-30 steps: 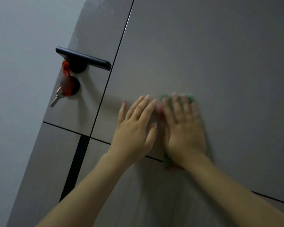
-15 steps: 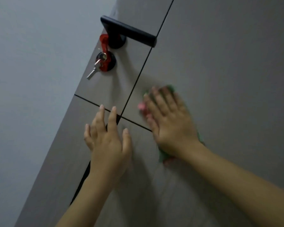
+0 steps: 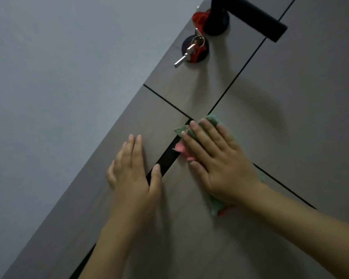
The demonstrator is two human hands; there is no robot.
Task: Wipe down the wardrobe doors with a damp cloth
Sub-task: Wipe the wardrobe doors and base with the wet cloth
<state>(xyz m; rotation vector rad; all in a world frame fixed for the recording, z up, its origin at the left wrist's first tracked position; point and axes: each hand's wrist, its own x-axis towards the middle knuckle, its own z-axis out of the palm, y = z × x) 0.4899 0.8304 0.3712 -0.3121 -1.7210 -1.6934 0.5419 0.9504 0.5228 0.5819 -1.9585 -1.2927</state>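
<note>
The grey-brown wardrobe door [image 3: 290, 109] fills the right of the head view, split by thin dark grooves into panels. A green and pink cloth [image 3: 211, 121] lies flat against it where the grooves cross. My right hand [image 3: 220, 164] presses the cloth onto the door with straight, spread fingers, and most of the cloth is hidden under the palm. My left hand [image 3: 135, 174] rests flat on the panel to the left, its thumb over a wide black vertical strip [image 3: 167, 158]. It holds nothing.
A black lever handle [image 3: 250, 15] sticks out at the top right. Below it a key on a red tag [image 3: 191, 51] hangs from a round black lock. A plain grey wall [image 3: 58, 97] takes up the left side.
The view has tilted, so the handle and lock now sit higher and further right. Both hands have slid down and left across the door, the right one taking the cloth to the groove crossing.
</note>
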